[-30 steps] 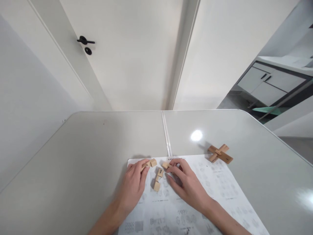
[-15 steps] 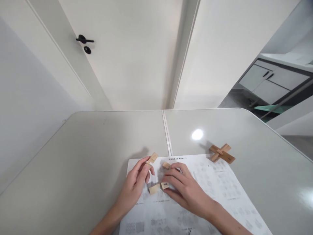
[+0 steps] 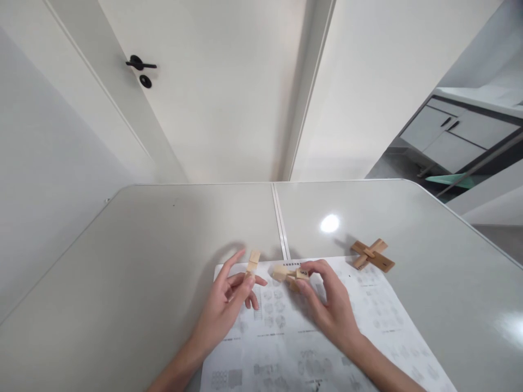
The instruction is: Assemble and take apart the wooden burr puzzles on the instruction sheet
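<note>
Between thumb and fingers my left hand (image 3: pixel 229 296) pinches a small notched wooden puzzle piece (image 3: pixel 254 260), its free end pointing up and away; the index finger is raised clear of it. My right hand (image 3: pixel 329 296) grips the squared end of another wooden puzzle piece (image 3: pixel 281 273), which bears a dark mark and points left towards my left hand. Part of a further wooden piece (image 3: pixel 293 286) shows just under it, partly hidden. Both hands are over a printed sheet (image 3: pixel 278 348) with rows of small grey diagrams.
A cross of interlocked wooden pieces (image 3: pixel 371 255) rests at the sheet's upper right corner. The grey table (image 3: pixel 143 272) has a pale seam (image 3: pixel 279 220) down its middle. Beyond its far edge stands a white door (image 3: pixel 212 98) with a black handle (image 3: pixel 141 64).
My right hand has lifted the numbered piece from the lower sheet and moved it up and right, turning it. In my left hand the piece is more upright, and the index finger has lifted away.
</note>
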The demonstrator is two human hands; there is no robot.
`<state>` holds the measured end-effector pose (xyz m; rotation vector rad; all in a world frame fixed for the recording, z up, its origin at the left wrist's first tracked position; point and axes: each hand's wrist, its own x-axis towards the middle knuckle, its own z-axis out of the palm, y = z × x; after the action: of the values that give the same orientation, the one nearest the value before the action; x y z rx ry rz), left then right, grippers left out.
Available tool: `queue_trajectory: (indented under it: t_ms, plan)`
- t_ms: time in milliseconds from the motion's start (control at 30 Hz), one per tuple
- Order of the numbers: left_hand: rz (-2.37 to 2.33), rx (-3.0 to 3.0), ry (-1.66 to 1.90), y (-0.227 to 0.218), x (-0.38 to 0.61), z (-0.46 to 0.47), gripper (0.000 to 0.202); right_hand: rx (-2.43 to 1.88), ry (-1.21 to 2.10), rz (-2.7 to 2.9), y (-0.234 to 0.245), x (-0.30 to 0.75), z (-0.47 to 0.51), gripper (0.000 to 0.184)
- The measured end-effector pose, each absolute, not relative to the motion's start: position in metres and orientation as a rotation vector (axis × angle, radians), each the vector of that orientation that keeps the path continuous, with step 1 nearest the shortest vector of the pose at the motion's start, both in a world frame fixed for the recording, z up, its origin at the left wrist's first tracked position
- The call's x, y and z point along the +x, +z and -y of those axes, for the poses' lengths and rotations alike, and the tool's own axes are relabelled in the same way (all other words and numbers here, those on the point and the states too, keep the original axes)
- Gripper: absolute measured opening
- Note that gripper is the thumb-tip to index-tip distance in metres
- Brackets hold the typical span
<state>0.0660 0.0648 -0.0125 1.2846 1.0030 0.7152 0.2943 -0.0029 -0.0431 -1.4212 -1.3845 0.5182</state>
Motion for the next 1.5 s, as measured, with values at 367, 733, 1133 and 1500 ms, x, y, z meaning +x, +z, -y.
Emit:
queue_trajectory:
  t_ms: [367, 733, 1133, 1500]
  plan:
    - [-0.874, 1.119, 0.506, -0.013, 0.071, -0.058, 0.085, -1.204, 1.099, 1.132, -0.038, 0.292, 0.004, 0.031]
    - [-0.825, 1.34, 0.372, -0.014, 0.075, -0.047, 0.079, -1.141, 1.183, 1.271, -0.042, 0.287, 0.013, 0.023]
    - [-0.922, 1.467, 0.409, -0.016, 0.077, -0.044, 0.081, -1.256, 0.907, 1.503, -0.045, 0.283, 0.021, 0.018]
    - [-0.875, 1.543, 0.416, -0.016, 0.078, -0.04, 0.078, -1.211, 1.209, 1.308, -0.042, 0.281, 0.018, 0.02]
